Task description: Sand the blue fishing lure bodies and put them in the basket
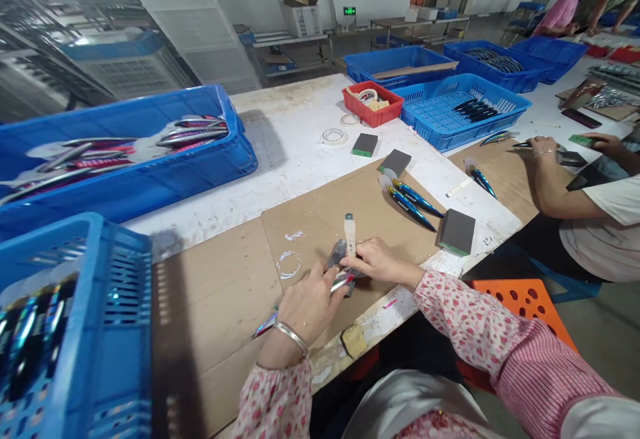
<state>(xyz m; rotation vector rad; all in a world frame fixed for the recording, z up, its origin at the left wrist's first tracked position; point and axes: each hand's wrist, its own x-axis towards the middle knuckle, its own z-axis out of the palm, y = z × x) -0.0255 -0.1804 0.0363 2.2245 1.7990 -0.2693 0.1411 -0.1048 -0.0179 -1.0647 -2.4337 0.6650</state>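
My left hand (310, 300), with a silver bangle at its wrist, is closed round a shiny red-and-silver fishing lure (342, 281). Close beside it, my right hand (377, 260) grips a flat tool with a pale, tape-wrapped handle (350, 231) and a green end pointing up; its working end is hidden. A dark grey block (338, 252) lies partly hidden beneath both hands. Under them is a cardboard sheet (320, 206). Two blue-black lures (411, 207) with clear lips rest right of my hands. Another blue lure (265, 325) is partly covered by my left wrist.
Blue crates with lures (175, 176) (115, 332) stand on the left. Sanding blocks (457, 231), a tape roll (334, 136), a red basket (376, 116) and a light-blue crate (440, 139) are ahead and right. A co-worker's arm (555, 186) works at the right.
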